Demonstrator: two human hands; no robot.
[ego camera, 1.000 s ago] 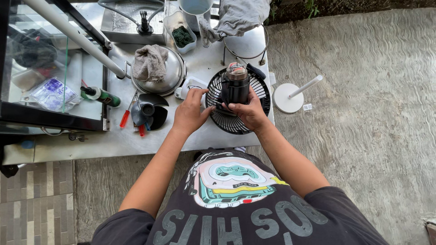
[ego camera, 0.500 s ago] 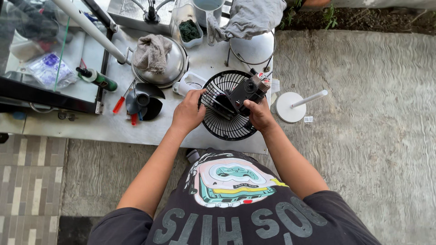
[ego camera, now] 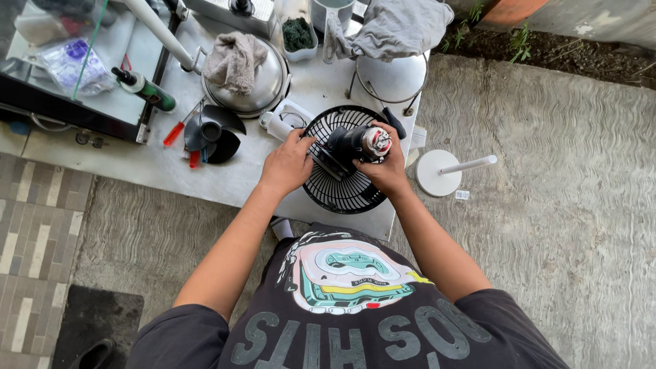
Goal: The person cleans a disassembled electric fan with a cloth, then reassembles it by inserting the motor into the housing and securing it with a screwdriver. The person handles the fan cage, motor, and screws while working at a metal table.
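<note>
While left hand (ego camera: 288, 164) fingers pin the black fan grille (ego camera: 339, 184) at centre frame, right hand (ego camera: 387, 171) fingers clamp the motor (ego camera: 355, 143) above it for support.

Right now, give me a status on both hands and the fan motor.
Left hand on fan grille. Right hand gripping fan motor, tilted over the grille. Fan blade and screwdriver lie left, clear of the work.
</note>
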